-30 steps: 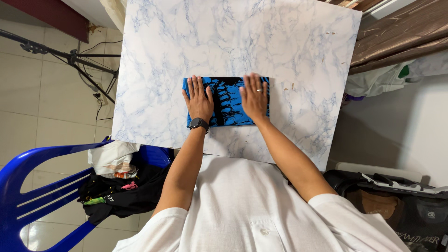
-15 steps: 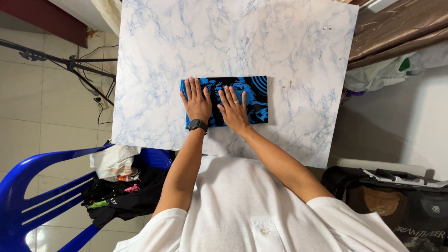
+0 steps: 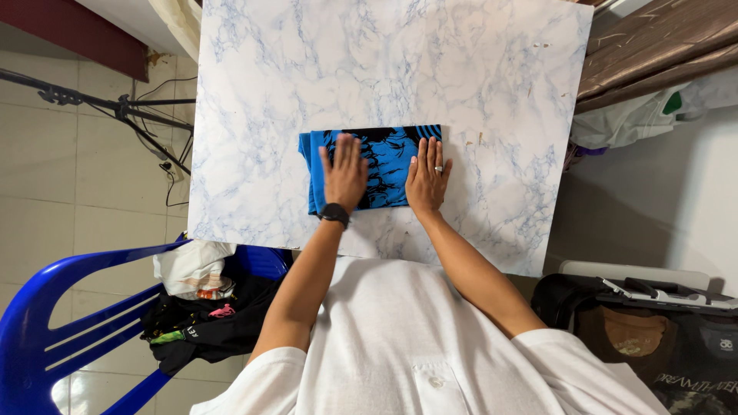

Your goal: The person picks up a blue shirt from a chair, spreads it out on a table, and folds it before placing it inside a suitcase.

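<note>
1. Folded blue-and-black printed cloth (image 3: pixel 377 167) lies mid-way across the white, blue-veined marble-look tabletop (image 3: pixel 261 92).
2. Left hand (image 3: pixel 344 175) and right hand (image 3: pixel 427 180) rest flat, fingers spread, gripping nothing.
3. Risk: uneven sideways pressure could shear the layers, skewing the fold.
4. Risk: the right hand overhangs the cloth's edge, so dragging there could rumple it.

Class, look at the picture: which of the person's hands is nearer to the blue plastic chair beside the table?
Left. The left hand lies flat on the folded blue cloth, on the blue chair's side; the right hand presses the cloth's far end, farther from it.
</note>
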